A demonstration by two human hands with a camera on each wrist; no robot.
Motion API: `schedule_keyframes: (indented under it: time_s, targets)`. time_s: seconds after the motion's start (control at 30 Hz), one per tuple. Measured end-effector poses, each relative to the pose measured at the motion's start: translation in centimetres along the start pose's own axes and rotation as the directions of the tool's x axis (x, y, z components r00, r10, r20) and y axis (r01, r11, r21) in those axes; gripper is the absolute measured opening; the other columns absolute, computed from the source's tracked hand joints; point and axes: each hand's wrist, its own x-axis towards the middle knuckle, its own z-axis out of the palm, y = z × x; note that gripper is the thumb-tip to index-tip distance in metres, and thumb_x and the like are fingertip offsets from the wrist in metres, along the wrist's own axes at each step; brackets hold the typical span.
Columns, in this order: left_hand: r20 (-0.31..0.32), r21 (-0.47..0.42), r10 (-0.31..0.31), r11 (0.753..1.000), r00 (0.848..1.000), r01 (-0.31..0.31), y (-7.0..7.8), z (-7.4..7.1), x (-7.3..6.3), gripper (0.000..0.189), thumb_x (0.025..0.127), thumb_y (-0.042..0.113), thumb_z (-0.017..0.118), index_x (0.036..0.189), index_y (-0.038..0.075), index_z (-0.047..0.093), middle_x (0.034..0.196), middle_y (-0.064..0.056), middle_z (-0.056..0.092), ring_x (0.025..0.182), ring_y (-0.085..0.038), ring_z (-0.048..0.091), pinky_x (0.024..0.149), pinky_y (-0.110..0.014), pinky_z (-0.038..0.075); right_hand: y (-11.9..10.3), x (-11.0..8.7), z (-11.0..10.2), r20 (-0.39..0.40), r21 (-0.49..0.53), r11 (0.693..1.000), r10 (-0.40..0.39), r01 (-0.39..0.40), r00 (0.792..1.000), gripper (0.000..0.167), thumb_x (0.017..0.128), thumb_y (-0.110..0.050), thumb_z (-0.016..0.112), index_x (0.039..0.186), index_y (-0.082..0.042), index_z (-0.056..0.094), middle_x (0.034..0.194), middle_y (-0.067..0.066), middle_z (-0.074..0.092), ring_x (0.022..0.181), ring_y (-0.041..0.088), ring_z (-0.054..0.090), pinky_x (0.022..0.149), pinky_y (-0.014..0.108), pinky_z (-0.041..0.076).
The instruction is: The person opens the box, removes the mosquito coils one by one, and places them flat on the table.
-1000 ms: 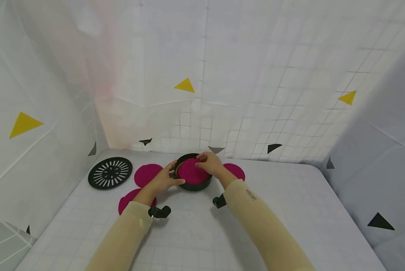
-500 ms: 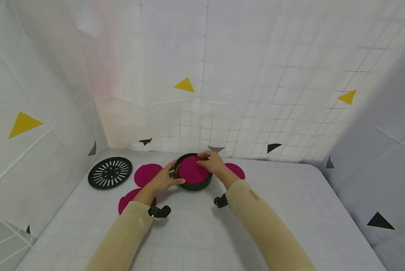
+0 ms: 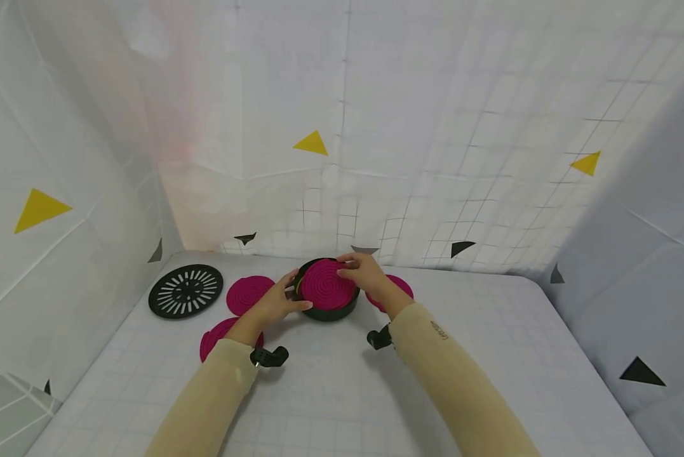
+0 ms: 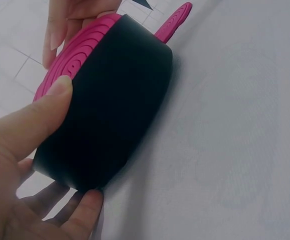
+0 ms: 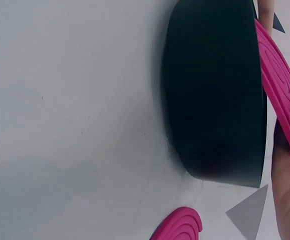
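A round black holder (image 3: 331, 315) with a low wall stands near the back of the table. My left hand (image 3: 274, 304) grips its left side, thumb (image 4: 55, 97) at the rim and fingers around the wall. A magenta coaster (image 3: 326, 287) with ringed ridges lies tilted in the holder's mouth; in the right wrist view, one side of this coaster (image 5: 282, 82) stands above the rim. My right hand (image 3: 367, 277) pinches the raised far-right edge. Whatever lies beneath the coaster is hidden.
Two more magenta coasters lie at the left, one behind my left hand (image 3: 249, 294) and one partly under my left wrist (image 3: 217, 337). Another coaster (image 3: 401, 287) lies right of the holder, partly covered by my right wrist. A black slotted disc (image 3: 187, 292) lies far left.
My right hand has shifted slightly right and away, and the coaster's far-right edge has risen with it. The left hand and the holder have stayed in place.
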Motion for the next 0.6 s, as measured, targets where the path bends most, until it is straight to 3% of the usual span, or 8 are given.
schedule_keyframes:
  time_s: [0.17,0.37,0.6]
  targets:
    - [-0.004,0.012,-0.009,1.0,1.0,0.01,-0.1,-0.2,0.1,0.105,0.083,0.032,0.084,0.161,0.023,0.016,0.166,-0.009,0.018,0.148,-0.035,0.028,0.112,-0.053,0.036,0.7,0.0,-0.2,0.046,0.042,0.999,0.011,-0.013,0.999,0.041,0.094,-0.007,0.069,0.134,-0.016,0.062,0.13,0.015,0.06,0.105,0.024,0.062,0.083,0.039,0.059]
    - [0.001,0.004,-0.002,1.0,1.0,0.002,-0.1,-0.2,0.1,0.104,0.083,0.031,0.084,0.161,0.021,0.016,0.166,-0.01,0.017,0.148,-0.036,0.027,0.112,-0.054,0.036,1.0,-0.3,-0.3,0.067,0.138,0.99,0.027,-0.036,0.997,0.046,0.093,-0.001,0.069,0.136,-0.016,0.06,0.135,0.016,0.057,0.101,0.024,0.063,0.081,0.041,0.06]
    - [0.029,-0.023,-0.021,1.0,0.999,0.022,3.0,0.0,-1.9,0.099,0.088,0.016,0.079,0.161,0.011,0.013,0.165,-0.017,0.015,0.148,-0.041,0.024,0.112,-0.056,0.035,1.0,-0.7,-0.7,0.08,0.198,0.979,0.031,-0.046,0.996,0.05,0.093,0.0,0.069,0.139,-0.016,0.058,0.134,0.018,0.057,0.103,0.025,0.064,0.083,0.042,0.059]
